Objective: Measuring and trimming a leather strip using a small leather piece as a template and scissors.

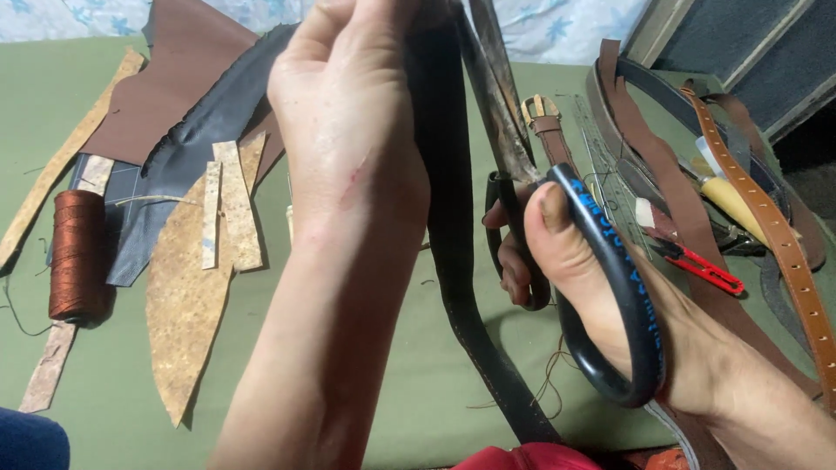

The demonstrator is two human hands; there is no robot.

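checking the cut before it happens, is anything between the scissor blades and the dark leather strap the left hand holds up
Nothing visible does. The large black-handled scissors in the right hand lie directly against the dark leather strap, which the left hand holds up; the blade tips run out of view.

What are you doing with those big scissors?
A person's left hand holds up a long dark leather strap, while the right hand grips large black-handled scissors with the blades up against the strap. They work over a green table scattered with leather scraps, a spool of brown thread, a tan punched belt and a small red tool.
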